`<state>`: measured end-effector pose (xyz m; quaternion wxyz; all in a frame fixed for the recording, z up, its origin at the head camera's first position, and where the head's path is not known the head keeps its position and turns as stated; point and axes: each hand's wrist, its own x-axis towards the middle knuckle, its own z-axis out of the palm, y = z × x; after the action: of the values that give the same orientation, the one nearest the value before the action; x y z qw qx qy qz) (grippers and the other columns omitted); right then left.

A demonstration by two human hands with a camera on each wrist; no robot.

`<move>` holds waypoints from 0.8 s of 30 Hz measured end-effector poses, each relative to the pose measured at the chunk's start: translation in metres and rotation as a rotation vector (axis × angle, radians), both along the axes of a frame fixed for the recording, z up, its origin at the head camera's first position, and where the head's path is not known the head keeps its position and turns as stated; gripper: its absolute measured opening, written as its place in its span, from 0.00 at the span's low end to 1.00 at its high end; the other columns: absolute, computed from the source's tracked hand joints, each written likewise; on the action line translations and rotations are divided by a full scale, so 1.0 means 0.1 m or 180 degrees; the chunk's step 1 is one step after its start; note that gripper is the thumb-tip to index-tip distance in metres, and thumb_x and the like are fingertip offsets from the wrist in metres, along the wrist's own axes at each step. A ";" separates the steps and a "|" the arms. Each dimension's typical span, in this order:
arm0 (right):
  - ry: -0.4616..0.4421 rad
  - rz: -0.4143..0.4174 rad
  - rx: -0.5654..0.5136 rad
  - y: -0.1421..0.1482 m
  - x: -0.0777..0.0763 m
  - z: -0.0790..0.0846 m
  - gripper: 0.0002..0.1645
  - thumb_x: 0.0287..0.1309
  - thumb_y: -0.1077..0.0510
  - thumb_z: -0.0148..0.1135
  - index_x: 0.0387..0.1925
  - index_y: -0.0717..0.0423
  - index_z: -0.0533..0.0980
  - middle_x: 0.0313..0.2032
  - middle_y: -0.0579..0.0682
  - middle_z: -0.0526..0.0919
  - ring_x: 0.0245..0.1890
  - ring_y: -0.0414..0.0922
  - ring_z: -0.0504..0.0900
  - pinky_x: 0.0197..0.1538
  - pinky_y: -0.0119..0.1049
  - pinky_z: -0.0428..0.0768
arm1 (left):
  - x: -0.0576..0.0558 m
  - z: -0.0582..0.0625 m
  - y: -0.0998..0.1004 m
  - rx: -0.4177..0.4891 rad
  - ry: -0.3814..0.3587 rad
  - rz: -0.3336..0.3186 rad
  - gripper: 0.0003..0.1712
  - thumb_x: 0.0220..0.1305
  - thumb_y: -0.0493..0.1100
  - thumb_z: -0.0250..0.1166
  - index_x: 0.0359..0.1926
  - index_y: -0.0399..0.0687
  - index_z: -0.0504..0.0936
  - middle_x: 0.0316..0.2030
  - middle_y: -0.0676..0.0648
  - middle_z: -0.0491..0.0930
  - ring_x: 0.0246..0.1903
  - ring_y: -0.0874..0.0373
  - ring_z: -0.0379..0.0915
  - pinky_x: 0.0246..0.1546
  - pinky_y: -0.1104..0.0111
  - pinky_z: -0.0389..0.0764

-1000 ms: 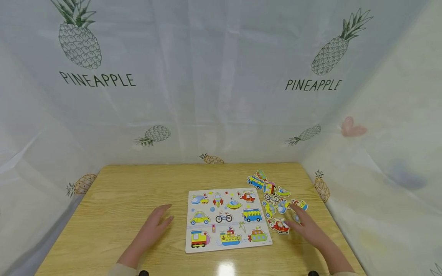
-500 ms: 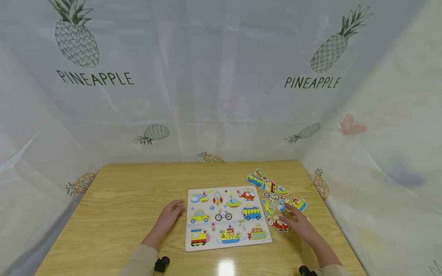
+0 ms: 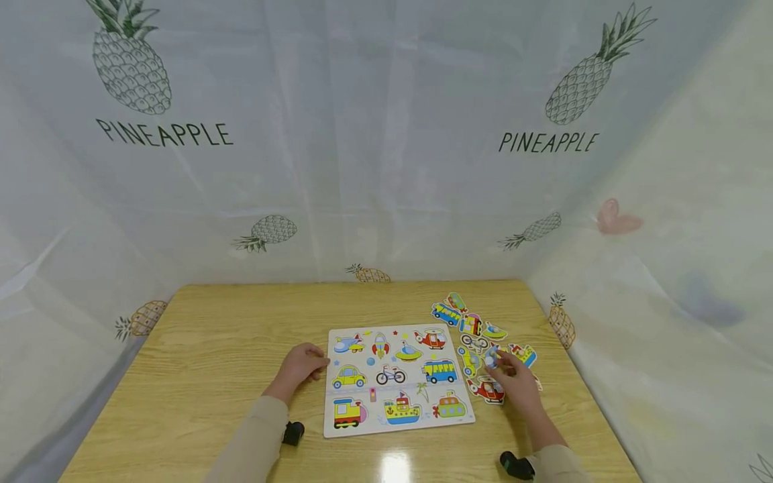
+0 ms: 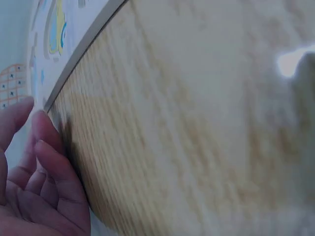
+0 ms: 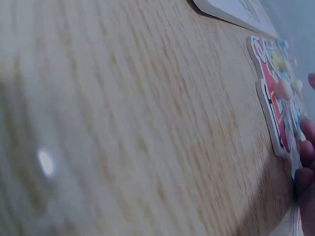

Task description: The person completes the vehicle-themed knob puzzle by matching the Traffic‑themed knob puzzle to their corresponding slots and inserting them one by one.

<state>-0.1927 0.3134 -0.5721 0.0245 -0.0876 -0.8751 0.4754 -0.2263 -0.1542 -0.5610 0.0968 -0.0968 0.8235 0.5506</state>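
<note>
A flat puzzle board point(image 3: 378, 396) printed with vehicles lies at the middle front of the table. My left hand point(image 3: 300, 365) grips its left edge with the fingertips; in the left wrist view the board's corner point(image 4: 47, 101) lies between thumb and fingers. On the right, my right hand point(image 3: 518, 377) pinches an airplane puzzle piece point(image 3: 492, 357), partly hidden by the fingers. A red helicopter piece point(image 3: 485, 390) lies beside the thumb, and a yellow car piece point(image 3: 469, 361) just left of the hand. In the right wrist view the fingers point(image 5: 307, 147) show only at the edge.
More loose pieces lie right of the board: a bus point(image 3: 446, 313), a train point(image 3: 470, 325), a bicycle point(image 3: 474, 343), a flying saucer point(image 3: 494, 331) and a ship point(image 3: 523, 355). Pineapple-printed curtains point(image 3: 386, 168) enclose the wooden table point(image 3: 241, 322) behind and at both sides.
My left hand has moved right and forward to the board's left edge, its fingers drawing together. My right hand has closed in on the airplane piece and taken hold of it.
</note>
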 end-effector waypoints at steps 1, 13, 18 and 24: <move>0.0007 -0.0045 -0.0014 -0.01 -0.02 -0.01 0.32 0.62 0.53 0.66 0.63 0.63 0.70 0.46 0.58 0.78 0.43 0.49 0.75 0.40 0.35 0.74 | -0.01 0.00 0.00 -0.0005 -0.0036 0.0001 0.13 0.59 0.35 0.69 0.41 0.31 0.77 0.22 0.45 0.79 0.17 0.58 0.74 0.19 0.68 0.75; -0.0120 -0.0436 0.0095 0.01 -0.18 -0.15 0.25 0.62 0.50 0.66 0.57 0.59 0.77 0.35 0.51 0.75 0.29 0.44 0.70 0.30 0.35 0.69 | -0.06 0.05 -0.04 -0.0049 -0.0308 -0.0197 0.08 0.57 0.36 0.71 0.29 0.38 0.80 0.16 0.46 0.78 0.14 0.61 0.73 0.16 0.72 0.71; -0.0049 -0.0557 -0.0052 0.05 -0.20 -0.18 0.25 0.63 0.52 0.65 0.58 0.59 0.76 0.33 0.50 0.75 0.23 0.40 0.69 0.26 0.32 0.69 | -0.08 0.02 -0.08 -0.0072 -0.0400 -0.0257 0.09 0.58 0.39 0.72 0.28 0.40 0.80 0.15 0.47 0.77 0.13 0.62 0.73 0.15 0.73 0.69; -0.0071 -0.0590 0.0095 0.03 -0.20 -0.17 0.27 0.63 0.54 0.64 0.62 0.60 0.74 0.31 0.50 0.75 0.18 0.40 0.68 0.22 0.33 0.68 | -0.13 -0.04 -0.10 -0.0031 -0.0423 -0.0255 0.10 0.57 0.39 0.73 0.27 0.40 0.79 0.15 0.47 0.78 0.13 0.62 0.73 0.15 0.74 0.69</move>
<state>-0.2125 0.3161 -0.5892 0.0599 -0.1730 -0.8704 0.4570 -0.2391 -0.1643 -0.5647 0.1727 -0.1006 0.8212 0.5346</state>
